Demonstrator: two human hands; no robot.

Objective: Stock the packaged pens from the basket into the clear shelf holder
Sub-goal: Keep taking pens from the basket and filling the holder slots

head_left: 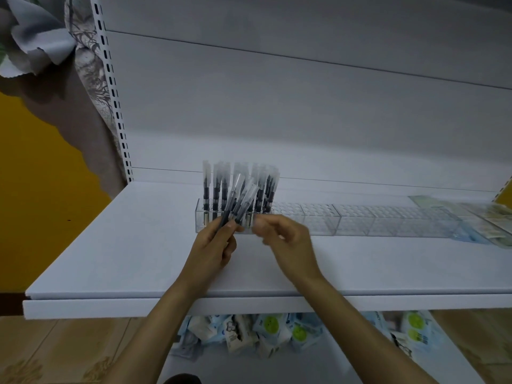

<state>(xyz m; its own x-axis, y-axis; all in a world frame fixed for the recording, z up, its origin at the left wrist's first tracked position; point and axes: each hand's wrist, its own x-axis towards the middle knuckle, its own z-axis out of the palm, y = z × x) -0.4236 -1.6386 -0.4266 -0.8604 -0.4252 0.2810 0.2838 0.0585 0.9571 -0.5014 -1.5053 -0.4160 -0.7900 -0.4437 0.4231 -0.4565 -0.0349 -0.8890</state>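
Observation:
A long clear holder (360, 221) with rows of round holes lies across the white shelf (138, 245). Several packaged dark pens (216, 187) stand upright in its left end. My left hand (216, 245) grips a small bunch of packaged pens (239, 200), fanned out and tilted to the right in front of the holder. My right hand (282, 239) hovers just to the right of that bunch, blurred, fingers curled and pinched near the pens' lower ends; whether it holds one I cannot tell. The basket is out of view.
Flat printed packets (493, 217) lie at the shelf's right end beside the holder. Below the shelf's front edge, a lower level holds several pale blue and white packets (271, 333). A slotted white upright (113, 92) and a curtain stand at the left.

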